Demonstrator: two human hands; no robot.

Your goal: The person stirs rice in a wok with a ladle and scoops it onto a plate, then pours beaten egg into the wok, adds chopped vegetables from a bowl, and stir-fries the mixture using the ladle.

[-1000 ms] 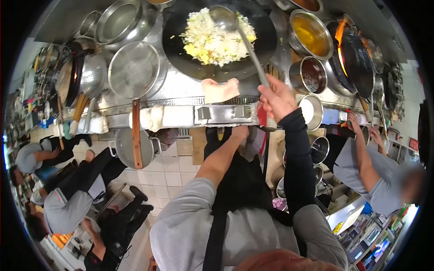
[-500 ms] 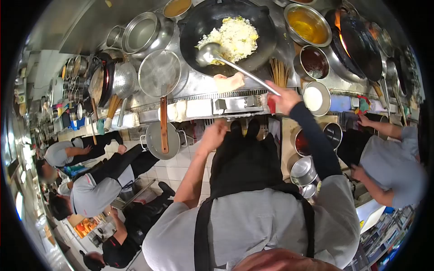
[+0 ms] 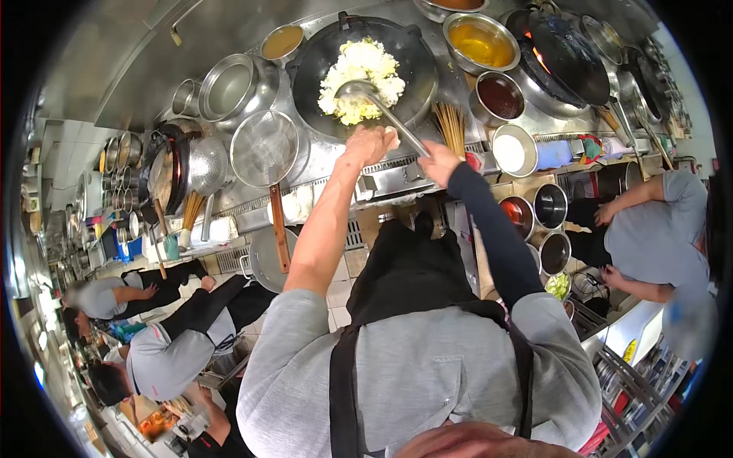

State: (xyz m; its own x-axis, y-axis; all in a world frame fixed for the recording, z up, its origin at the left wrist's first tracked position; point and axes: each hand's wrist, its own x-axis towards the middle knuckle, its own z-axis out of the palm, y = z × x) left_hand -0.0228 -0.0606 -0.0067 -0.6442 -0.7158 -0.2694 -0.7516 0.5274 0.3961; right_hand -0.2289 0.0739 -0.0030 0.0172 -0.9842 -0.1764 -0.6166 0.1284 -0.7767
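Just below the bowl of yellow liquid (image 3: 481,43), a pot of dark red sauce (image 3: 500,97) is standing. Right of that bowl, flames (image 3: 537,56) are glowing by a blackened pan (image 3: 569,62), while a mesh strainer (image 3: 264,149) is lying well to the bowl's left.

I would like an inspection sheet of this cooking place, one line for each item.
Surface: steel counter, shiny.
Job's things: wok holds rice; ladle dips into it.
Clutter: strainer, brush and yellow liquid in a bowl, close around.
Hands: right hand grips the ladle; left hand holds a pale cloth at the wok's near side.
Cables: nothing seen near the wok.
Surroundings: flame at right; other people on both sides.
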